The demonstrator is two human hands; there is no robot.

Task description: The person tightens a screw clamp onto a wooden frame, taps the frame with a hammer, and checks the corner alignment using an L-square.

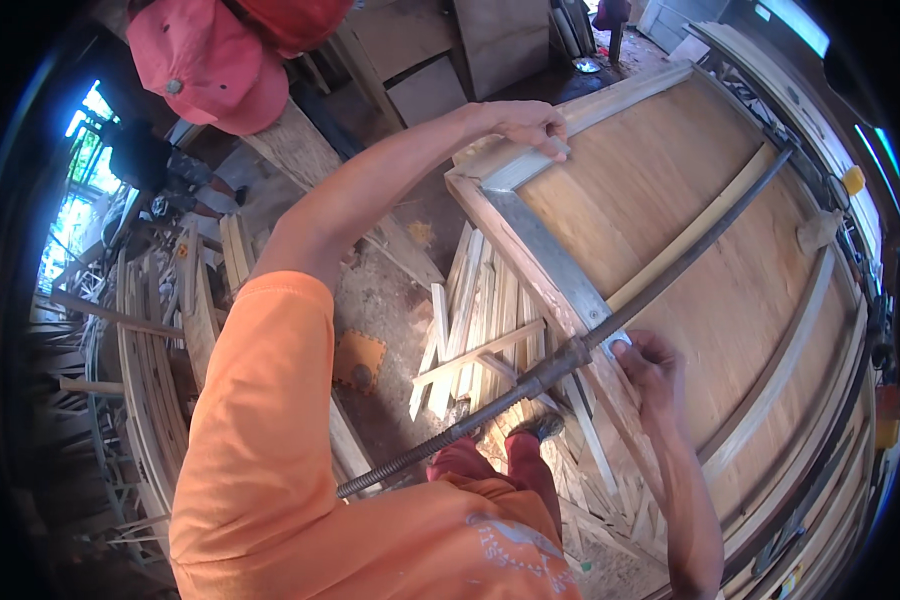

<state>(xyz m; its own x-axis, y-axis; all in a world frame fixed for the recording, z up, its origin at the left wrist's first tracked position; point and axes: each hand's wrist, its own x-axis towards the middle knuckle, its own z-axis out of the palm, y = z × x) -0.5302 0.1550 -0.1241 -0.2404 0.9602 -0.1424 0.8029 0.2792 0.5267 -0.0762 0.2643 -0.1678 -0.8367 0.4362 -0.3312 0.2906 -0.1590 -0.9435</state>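
Observation:
A wooden frame (530,255) around a plywood panel (660,170) lies before me, with a greyish inner rail along its near edge. My left hand (532,126) reaches over to the far left corner, its fingers curled down around a small pale piece whose kind I cannot make out. Low on the near edge, my right hand (658,378) is closed, its thumb against a pale bit by the rail; what it pinches is unclear. Across the frame, just beyond my right hand, runs a long bar clamp (560,365) with a threaded screw end, touching neither hand.
Loose wooden strips (475,320) lie piled on the floor below the frame. More lumber (150,350) is stacked at the left. A red cap (210,70) shows at the upper left. A person in dark clothes (140,155) is in the left background.

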